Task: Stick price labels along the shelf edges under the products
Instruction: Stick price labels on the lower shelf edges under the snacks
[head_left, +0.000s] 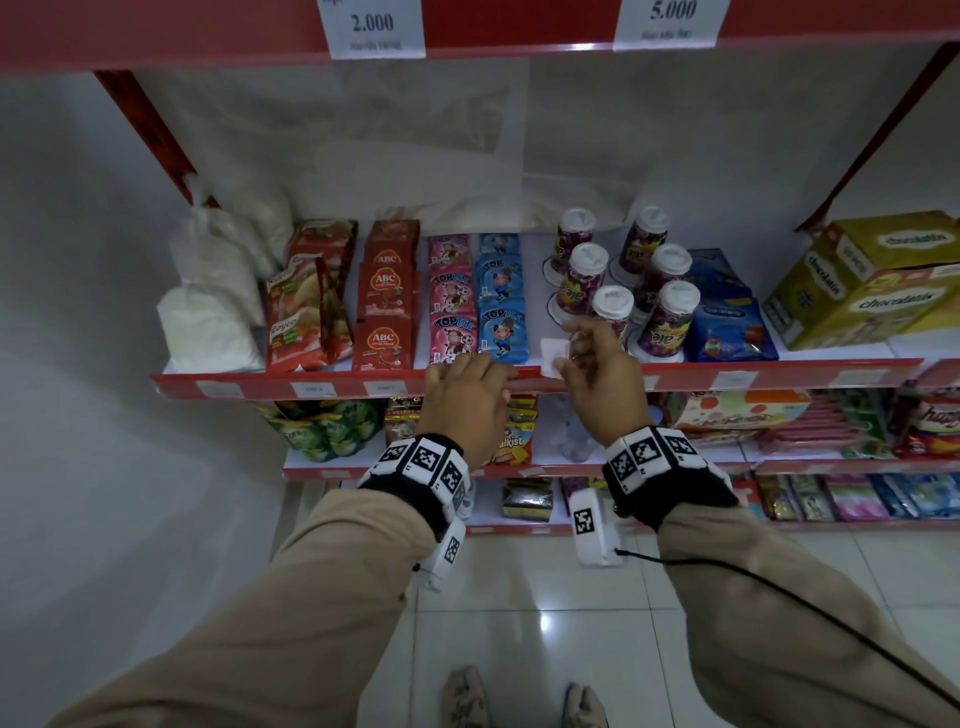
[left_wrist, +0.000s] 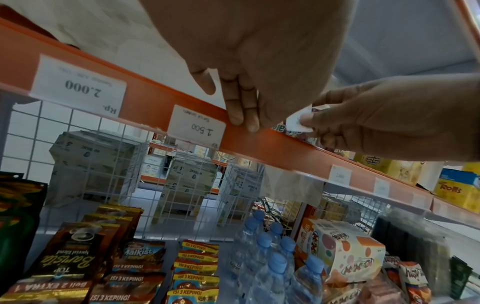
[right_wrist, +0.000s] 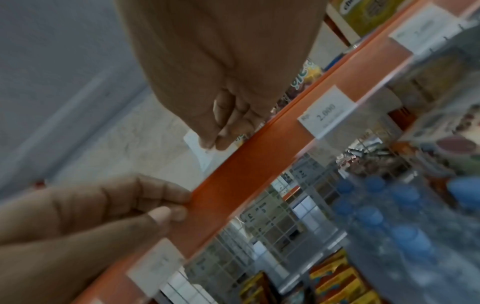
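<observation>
Red shelf edge (head_left: 685, 375) mid-frame bears the left hand (head_left: 467, 402), fingers flat, likely marking the bare spot for the label (head_left: 550, 356) the right hand (head_left: 597, 374) pinches.

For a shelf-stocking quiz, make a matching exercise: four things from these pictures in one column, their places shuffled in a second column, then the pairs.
Things
1. small white paper label
2. clear plastic bags of white powder
3. clear water bottles with blue caps
4. olive-yellow cardboard Chocolatos box

Places
A. right end of the shelf, above the red shelf edge
B. pinched in the right hand
C. on the shelf below the red shelf edge
D. left end of the shelf, above the red shelf edge

Pairs: 1-B, 2-D, 3-C, 4-A
</observation>
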